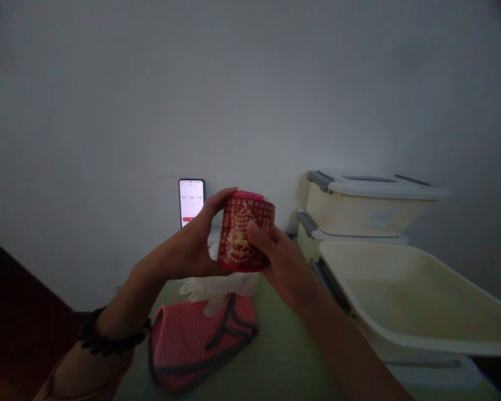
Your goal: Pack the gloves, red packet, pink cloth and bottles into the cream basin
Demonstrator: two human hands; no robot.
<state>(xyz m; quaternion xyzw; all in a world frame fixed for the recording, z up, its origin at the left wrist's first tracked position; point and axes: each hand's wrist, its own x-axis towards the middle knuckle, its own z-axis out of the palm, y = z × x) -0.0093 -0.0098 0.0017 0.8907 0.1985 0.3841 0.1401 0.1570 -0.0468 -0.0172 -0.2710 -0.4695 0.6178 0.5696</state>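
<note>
Between my two hands is a dark red cylindrical container with gold lettering and a gold figure, its rim pink. It is raised above the table and tilted slightly. My left hand grips it from the left, with fingers at the top and the thumb side low. My right hand holds its right side, thumb pressed on the front. Below lies a folded pink cloth with grey edging. Behind it is a crumpled whitish plastic bag or glove, partly hidden by the hands and container.
A phone showing a timer leans upright at the wall. On the right, lidded cream boxes are stacked behind an open cream bin. Beneath the hands is a green table surface.
</note>
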